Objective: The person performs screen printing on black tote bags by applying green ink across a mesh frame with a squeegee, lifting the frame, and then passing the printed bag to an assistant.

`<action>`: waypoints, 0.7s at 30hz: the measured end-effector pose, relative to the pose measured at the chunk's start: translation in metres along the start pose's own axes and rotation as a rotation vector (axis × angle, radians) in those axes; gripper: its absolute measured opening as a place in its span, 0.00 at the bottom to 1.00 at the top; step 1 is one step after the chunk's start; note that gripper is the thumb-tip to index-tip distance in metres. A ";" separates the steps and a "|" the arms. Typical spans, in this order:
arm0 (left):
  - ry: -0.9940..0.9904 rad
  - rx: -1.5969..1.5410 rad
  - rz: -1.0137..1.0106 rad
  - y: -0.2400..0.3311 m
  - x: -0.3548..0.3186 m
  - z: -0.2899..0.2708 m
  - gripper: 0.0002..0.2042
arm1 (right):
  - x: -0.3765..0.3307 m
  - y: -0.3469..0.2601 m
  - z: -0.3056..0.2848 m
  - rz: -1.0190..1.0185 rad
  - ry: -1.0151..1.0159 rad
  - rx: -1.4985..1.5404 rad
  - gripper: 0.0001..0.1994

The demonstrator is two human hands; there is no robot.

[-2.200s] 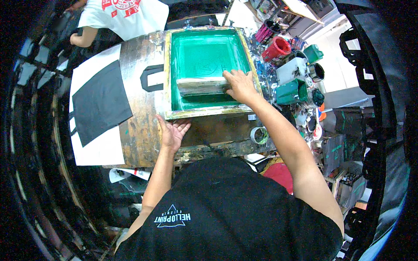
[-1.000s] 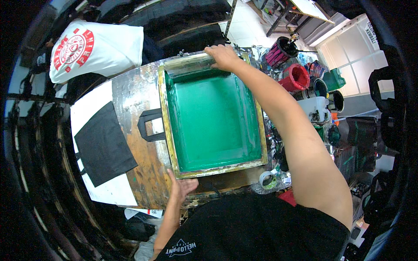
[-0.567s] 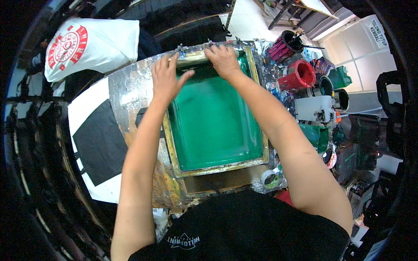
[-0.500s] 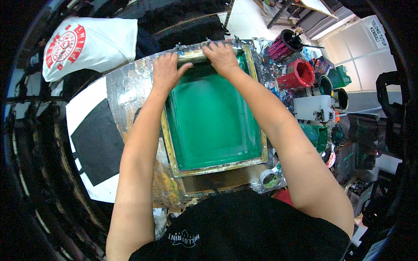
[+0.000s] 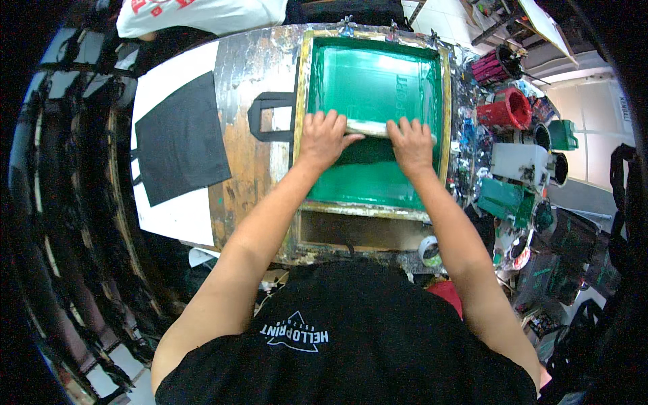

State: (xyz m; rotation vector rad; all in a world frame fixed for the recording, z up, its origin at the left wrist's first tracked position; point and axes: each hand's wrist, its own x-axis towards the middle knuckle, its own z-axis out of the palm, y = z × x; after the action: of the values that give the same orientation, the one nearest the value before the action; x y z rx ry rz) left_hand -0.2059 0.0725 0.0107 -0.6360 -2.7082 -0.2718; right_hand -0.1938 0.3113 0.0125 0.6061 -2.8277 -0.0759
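Note:
A wooden-framed printing screen (image 5: 305,77) coated with green ink lies on the work table. Across its middle runs a squeegee (image 5: 368,128) with a pale wooden handle. My left hand (image 5: 322,140) is closed around the left end of that handle, and my right hand (image 5: 412,145) grips the right end. The blade is hidden beneath the hands and handle. Above the squeegee, faint lettering shows through the mesh. Black fabric handles (image 5: 270,116) stick out from under the frame's left side. Farther left, a black tote bag (image 5: 182,142) lies flat on a white board (image 5: 179,219).
Metal clamps (image 5: 346,27) stand along the screen's far edge. Crowding the right side are a red bucket (image 5: 506,108), a white jug (image 5: 520,162), a green tub (image 5: 503,196) and several ink containers. A tape roll (image 5: 428,251) sits at the near edge; white printed fabric (image 5: 209,15) lies beyond the table.
Both hands have come from the screen's far end toward me with the squeegee, now around mid-screen. Lettering now shows in the mesh behind it. The view has shifted.

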 end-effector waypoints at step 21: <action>-0.238 -0.215 -0.560 -0.004 -0.224 -0.039 0.49 | -0.149 -0.080 -0.052 0.062 0.005 0.153 0.28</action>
State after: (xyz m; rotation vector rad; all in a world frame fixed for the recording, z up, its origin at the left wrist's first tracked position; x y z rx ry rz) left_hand -0.0085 -0.0299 -0.0372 0.0645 -3.0649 -0.6681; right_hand -0.0174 0.2998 0.0209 0.5491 -2.8633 0.1544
